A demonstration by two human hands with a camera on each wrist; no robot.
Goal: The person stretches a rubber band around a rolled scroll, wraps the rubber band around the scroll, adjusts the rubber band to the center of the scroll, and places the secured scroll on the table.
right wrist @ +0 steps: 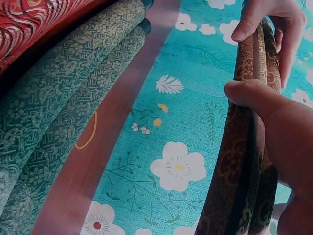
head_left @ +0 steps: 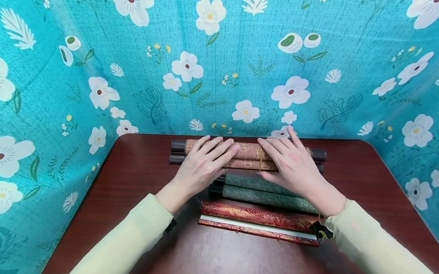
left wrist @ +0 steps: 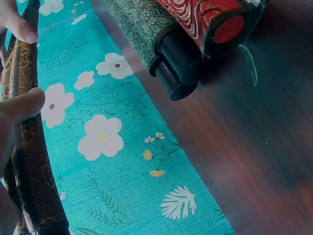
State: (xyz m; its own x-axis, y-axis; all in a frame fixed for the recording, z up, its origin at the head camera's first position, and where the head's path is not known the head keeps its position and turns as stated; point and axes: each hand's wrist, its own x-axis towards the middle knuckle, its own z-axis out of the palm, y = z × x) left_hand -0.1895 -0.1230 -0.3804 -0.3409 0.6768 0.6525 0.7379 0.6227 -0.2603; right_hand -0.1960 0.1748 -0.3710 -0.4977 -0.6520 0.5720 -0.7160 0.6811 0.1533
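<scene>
Both hands hold a brown patterned hanging scroll (head_left: 246, 151), rolled from both ends into two parallel rolls with dark end knobs. My left hand (head_left: 202, 163) grips its left part, fingers over the top. The right hand (head_left: 290, 161) grips the right part, near a thin yellowish cord around the rolls. In the wrist views each thumb lies along the near side of the scroll (right wrist: 234, 142), which appears raised off the table. Nearer me lies a green patterned scroll (head_left: 268, 195), also double-rolled, partly under the right forearm in the head view.
A red and gold scroll (head_left: 252, 213) with a pale strip lies in front of the green one on the dark red wooden table (head_left: 143, 178). Blue floral cloth (head_left: 222, 91) hangs behind the table's back edge and along both sides.
</scene>
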